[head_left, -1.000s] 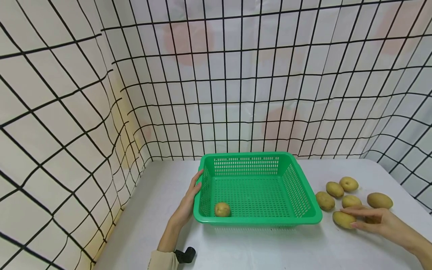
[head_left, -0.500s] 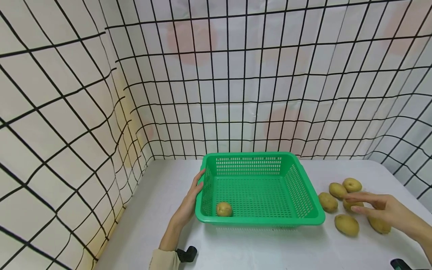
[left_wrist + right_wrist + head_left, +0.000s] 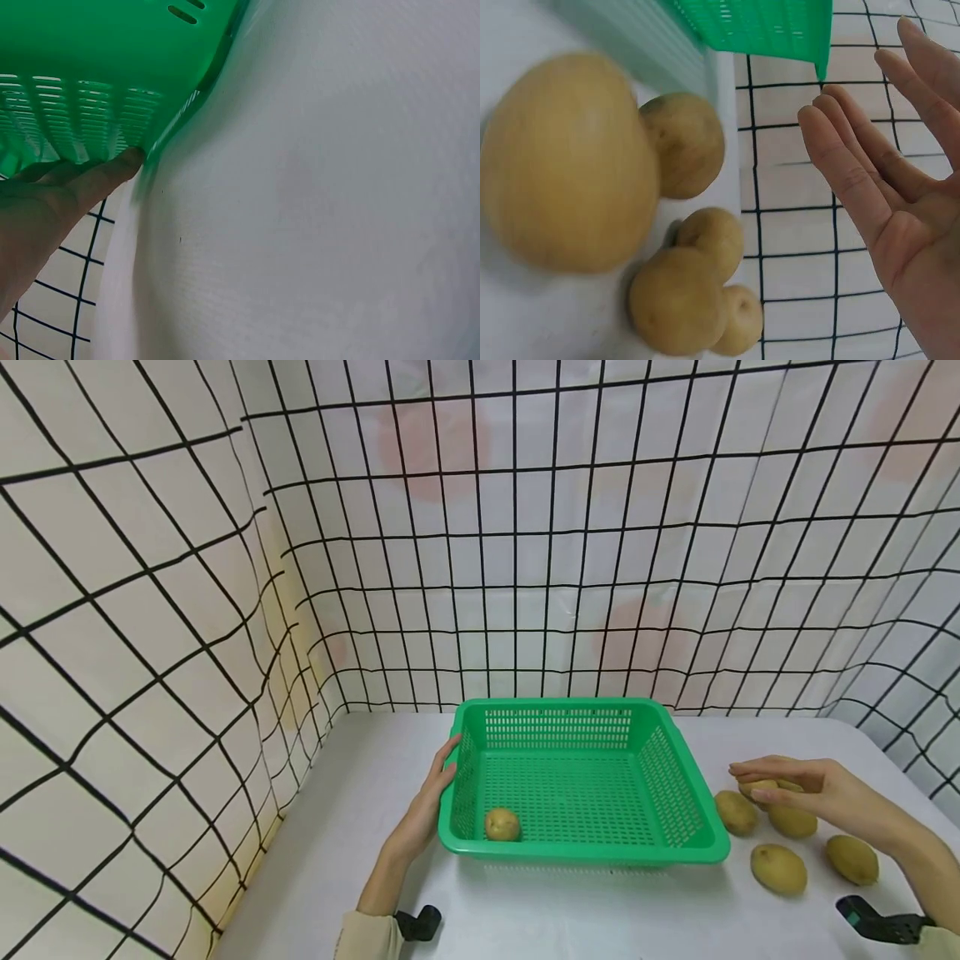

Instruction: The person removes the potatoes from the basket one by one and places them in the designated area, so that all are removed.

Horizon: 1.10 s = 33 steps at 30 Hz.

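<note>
My left hand (image 3: pixel 420 814) rests at the left side of a green plastic basket (image 3: pixel 585 853), its fingertips right at the rim. In the left wrist view, straight fingers (image 3: pixel 105 176) touch the basket's slotted outer wall (image 3: pixel 97 45). One potato (image 3: pixel 502 824) lies in the basket's near left corner. My right hand (image 3: pixel 840 789) hovers over a group of potatoes right of the basket, fingers extended and holding nothing. It partly hides the back ones. Nearer me lie two more potatoes, an oval potato (image 3: pixel 778 869) and another potato (image 3: pixel 851 860). A large potato (image 3: pixel 570 161) fills the right wrist view's left side.
The white table (image 3: pixel 570 918) carries everything. Black grid netting (image 3: pixel 525 585) over pale walls encloses its back and sides. A potato (image 3: pixel 735 812) sits close beside the basket's right wall. Both wrists wear black straps (image 3: pixel 888 927).
My right hand has let go of the oval potato at the front and moved back over the farther potatoes. My left hand stays at the basket. The head view has shifted slightly.
</note>
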Tool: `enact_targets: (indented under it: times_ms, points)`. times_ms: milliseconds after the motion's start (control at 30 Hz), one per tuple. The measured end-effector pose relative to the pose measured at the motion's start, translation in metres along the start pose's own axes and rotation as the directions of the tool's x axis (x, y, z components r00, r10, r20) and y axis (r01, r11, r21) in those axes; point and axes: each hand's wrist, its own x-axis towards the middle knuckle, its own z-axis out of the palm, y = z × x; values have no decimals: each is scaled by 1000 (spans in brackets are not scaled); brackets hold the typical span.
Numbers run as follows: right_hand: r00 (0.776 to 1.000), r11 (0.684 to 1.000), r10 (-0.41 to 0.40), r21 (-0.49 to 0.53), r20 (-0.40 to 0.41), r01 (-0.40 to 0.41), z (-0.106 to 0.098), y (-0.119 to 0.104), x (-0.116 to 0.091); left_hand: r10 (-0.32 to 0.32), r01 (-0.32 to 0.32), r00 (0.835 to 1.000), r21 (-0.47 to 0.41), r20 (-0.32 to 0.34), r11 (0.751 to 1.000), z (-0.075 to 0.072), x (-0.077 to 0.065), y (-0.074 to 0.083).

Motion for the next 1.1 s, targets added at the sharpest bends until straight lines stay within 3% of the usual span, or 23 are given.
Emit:
enact_targets:
  times_ms: [300,567,767,1100]
  points:
    - [999,999,-4,42,46,2,-2,-27,26,4,-4,1000,2,-5,1000,0,0,1]
    - [981,981,-187,67,42,184,-4,-51,52,5,-5,1000,-2,-1,1000,0,0,1]
    - [981,980,-168,126,97,156,-3,-68,69,-1,1,1000,1,-2,1000,0,1,1]
    - [949,963,-251,147,189,225,6,-97,106,-6,6,1000,11,-5,1000,2,1,0]
